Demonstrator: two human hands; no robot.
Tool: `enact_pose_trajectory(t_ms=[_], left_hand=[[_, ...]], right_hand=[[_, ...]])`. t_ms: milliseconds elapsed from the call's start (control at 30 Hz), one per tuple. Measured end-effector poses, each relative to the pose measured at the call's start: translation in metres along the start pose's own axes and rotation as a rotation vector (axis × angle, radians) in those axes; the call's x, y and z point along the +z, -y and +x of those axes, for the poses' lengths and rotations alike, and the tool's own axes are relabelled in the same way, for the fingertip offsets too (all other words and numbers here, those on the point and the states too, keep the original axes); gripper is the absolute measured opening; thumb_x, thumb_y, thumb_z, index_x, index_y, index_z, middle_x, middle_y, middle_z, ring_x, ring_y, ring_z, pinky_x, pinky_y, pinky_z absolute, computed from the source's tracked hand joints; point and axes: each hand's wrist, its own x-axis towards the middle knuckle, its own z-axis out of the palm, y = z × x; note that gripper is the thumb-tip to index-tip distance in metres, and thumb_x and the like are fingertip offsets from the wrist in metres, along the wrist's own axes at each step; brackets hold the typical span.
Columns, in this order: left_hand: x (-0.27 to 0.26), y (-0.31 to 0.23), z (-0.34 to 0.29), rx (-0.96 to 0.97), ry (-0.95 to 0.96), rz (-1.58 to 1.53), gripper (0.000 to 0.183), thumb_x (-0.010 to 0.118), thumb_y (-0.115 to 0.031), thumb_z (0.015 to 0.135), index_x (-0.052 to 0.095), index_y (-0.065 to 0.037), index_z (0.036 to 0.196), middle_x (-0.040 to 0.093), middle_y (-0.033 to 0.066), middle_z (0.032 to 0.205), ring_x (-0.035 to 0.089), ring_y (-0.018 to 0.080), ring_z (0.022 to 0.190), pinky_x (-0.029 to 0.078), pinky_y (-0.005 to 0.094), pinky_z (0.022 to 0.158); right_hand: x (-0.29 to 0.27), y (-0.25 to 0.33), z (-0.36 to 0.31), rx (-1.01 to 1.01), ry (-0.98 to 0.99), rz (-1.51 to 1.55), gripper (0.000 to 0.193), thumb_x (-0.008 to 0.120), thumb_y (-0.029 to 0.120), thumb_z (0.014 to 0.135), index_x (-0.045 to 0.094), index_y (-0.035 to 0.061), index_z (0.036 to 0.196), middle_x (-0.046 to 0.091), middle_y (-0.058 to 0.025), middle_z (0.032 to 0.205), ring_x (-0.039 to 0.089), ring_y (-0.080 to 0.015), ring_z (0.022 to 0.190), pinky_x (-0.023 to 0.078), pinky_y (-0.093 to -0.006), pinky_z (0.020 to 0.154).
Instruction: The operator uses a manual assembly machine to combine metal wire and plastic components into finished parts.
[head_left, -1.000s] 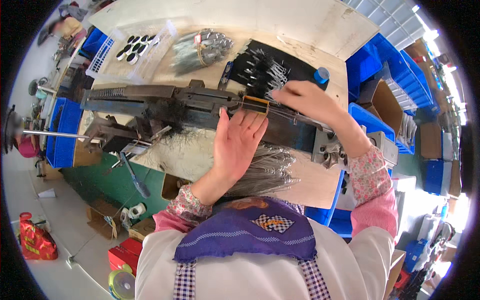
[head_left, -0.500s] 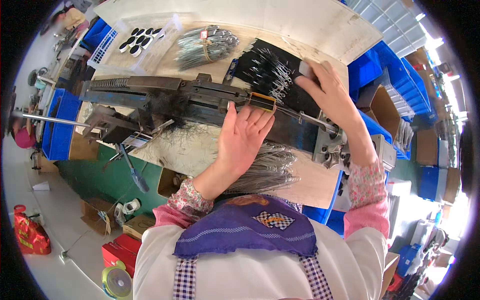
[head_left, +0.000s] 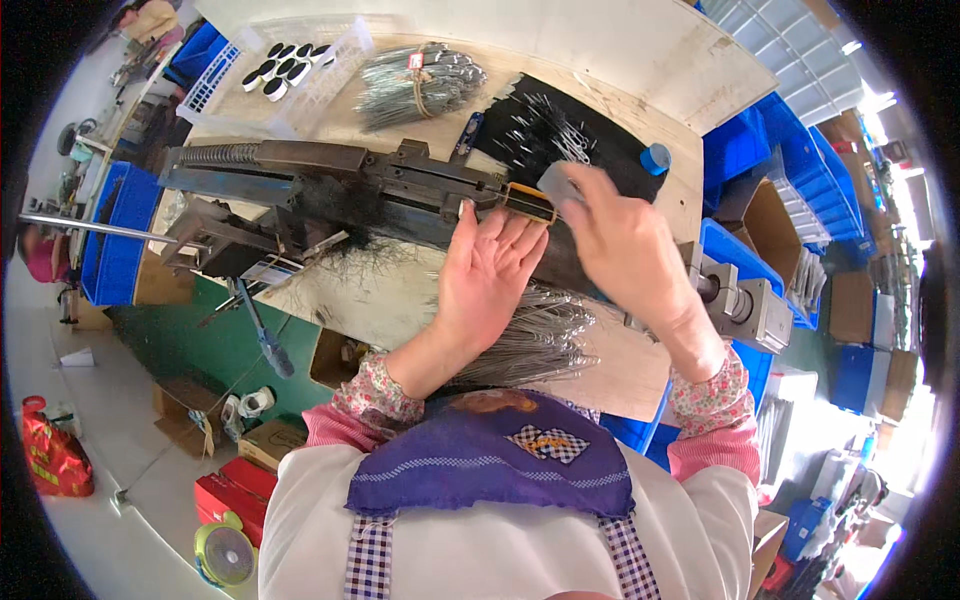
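Note:
My left hand [head_left: 485,265] lies palm up, its fingers stretched out and their tips against a small yellow-edged block [head_left: 531,203] on the long dark metal machine [head_left: 330,175]. Between the fingers of my right hand [head_left: 630,245], blurred by motion, is a small pale grey piece [head_left: 557,186], just right of that block. Behind it, short looped metal wires [head_left: 545,130] are spread on a black mat [head_left: 618,140]. A round blue cap [head_left: 655,158] sits at the mat's right edge. Below my left fingers lies a pile of thin metal wires [head_left: 540,345].
A clear plastic basket [head_left: 345,62] with several black-and-white round pieces stands at the back left. Beside it lies a banded wire bundle [head_left: 420,88]. Dark bristles [head_left: 365,240] litter the machine's near side. A metal cylinder fitting [head_left: 745,308] is at right, near blue bins [head_left: 735,140].
My right hand has come leftward and nearer from the black mat to beside the yellow-edged block, bringing the pale piece. The blue cap now shows. My left hand stays at the block.

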Motion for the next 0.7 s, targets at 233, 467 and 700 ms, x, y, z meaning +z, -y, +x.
enact_pose_trajectory(t_ms=[233, 467, 700], left_hand=[[-0.024, -0.007, 0.015, -0.040, 0.497, -0.247, 0.045, 0.036, -0.049, 0.100, 0.053, -0.009, 0.089, 0.057, 0.0036, 0.096, 0.053, 0.0190, 0.106, 0.033, 0.0362, 0.106], [0.004, 0.001, 0.004, -0.011, -0.173, -0.157, 0.027, 0.051, -0.040, 0.097, 0.057, -0.014, 0.101, 0.058, -0.0014, 0.091, 0.054, 0.0121, 0.088, 0.043, 0.0291, 0.086], [-0.014, 0.062, -0.026, -0.137, 0.251, 0.105, 0.020, 0.053, -0.023, 0.096, 0.054, -0.008, 0.110, 0.061, -0.0002, 0.102, 0.058, 0.0123, 0.093, 0.048, 0.0247, 0.081]], right_hand=[[0.012, 0.023, 0.007, -0.141, 0.173, -0.369, 0.046, 0.056, 0.005, 0.076, 0.050, -0.0132, 0.118, 0.063, -0.0126, 0.063, 0.066, -0.0270, 0.056, 0.052, -0.0355, 0.048], [0.015, 0.021, 0.009, 0.080, 0.330, -0.382, 0.050, 0.049, 0.006, 0.080, 0.046, -0.0053, 0.128, 0.064, -0.0206, 0.069, 0.064, -0.0382, 0.064, 0.050, -0.0487, 0.059], [-0.033, 0.062, -0.054, 0.429, 0.319, 0.701, 0.024, 0.044, 0.003, 0.094, 0.046, -0.0011, 0.117, 0.057, -0.0167, 0.082, 0.057, -0.0190, 0.062, 0.047, -0.0361, 0.060]])
